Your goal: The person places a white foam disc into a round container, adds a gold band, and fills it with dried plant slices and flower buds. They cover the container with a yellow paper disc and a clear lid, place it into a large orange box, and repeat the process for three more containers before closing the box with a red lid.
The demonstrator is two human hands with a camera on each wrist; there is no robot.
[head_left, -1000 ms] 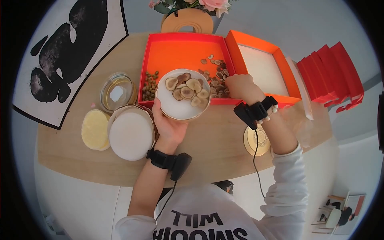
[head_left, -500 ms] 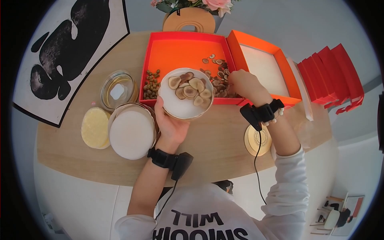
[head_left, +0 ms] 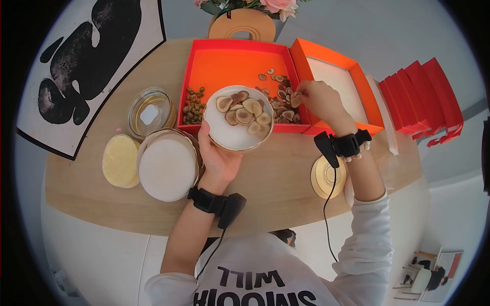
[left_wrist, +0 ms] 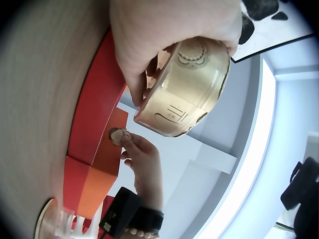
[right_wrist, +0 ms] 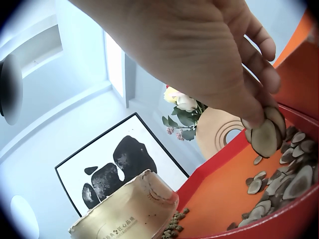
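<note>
My left hand point(head_left: 221, 162) grips a round gold-sided tub point(head_left: 224, 133) over the near edge of a red box point(head_left: 224, 61) with an orange inside. Dried brown slices point(head_left: 244, 116) lie fanned over the white surface in the tub. Over the box's right end, my right hand point(head_left: 324, 104) pinches a few oval dried slices point(right_wrist: 266, 137) between thumb and fingers. Below it, a heap of similar loose slices point(right_wrist: 279, 184) fills the box's right corner. Small greenish-brown pieces point(head_left: 193, 109) are piled at the left end, beside the tub.
An orange-lined box point(head_left: 334, 86) adjoins on the right. To the left stand a glass jar point(head_left: 150, 115), a yellow round pad point(head_left: 121, 160) and stacked white-topped tubs point(head_left: 168, 171). A gold lid point(head_left: 329, 178) lies near the right forearm. Red packages point(head_left: 423, 97) are far right.
My right hand has risen out of the slice heap and moved slightly right, with slices now showing in its fingers. The left hand and tub have barely shifted.
</note>
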